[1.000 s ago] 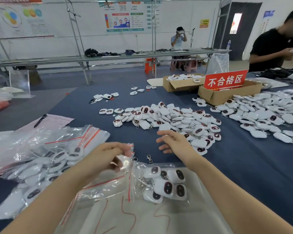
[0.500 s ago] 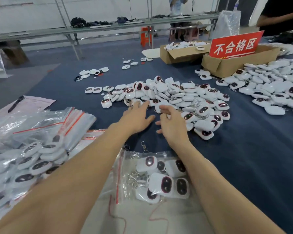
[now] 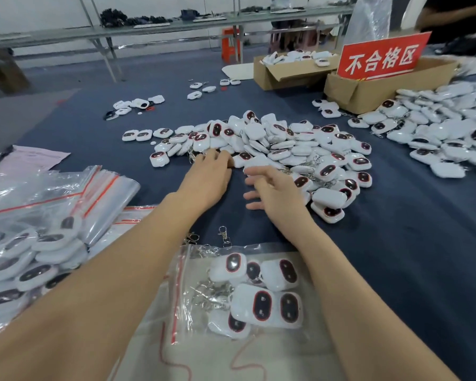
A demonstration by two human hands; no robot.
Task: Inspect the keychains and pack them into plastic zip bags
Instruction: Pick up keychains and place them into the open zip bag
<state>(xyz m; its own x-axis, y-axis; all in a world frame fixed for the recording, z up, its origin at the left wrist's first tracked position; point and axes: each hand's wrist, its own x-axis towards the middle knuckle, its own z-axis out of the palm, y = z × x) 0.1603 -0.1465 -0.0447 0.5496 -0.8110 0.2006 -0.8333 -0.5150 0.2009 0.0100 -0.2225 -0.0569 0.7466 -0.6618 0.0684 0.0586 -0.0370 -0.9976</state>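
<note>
packing workshop | keychain heaps point(image 3: 280, 144) | cardboard boxes point(image 3: 379, 86) | long steel benches point(image 3: 160, 28)

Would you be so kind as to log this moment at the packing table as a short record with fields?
left hand: fingertips at the near edge of the keychain pile; grip unclear
right hand: fingers spread, holding nothing, beside the pile
filled zip bag: lies between the forearms, several keychains inside
empty zip bags: stacked at left
red sign: stands at a cardboard box, far right
</note>
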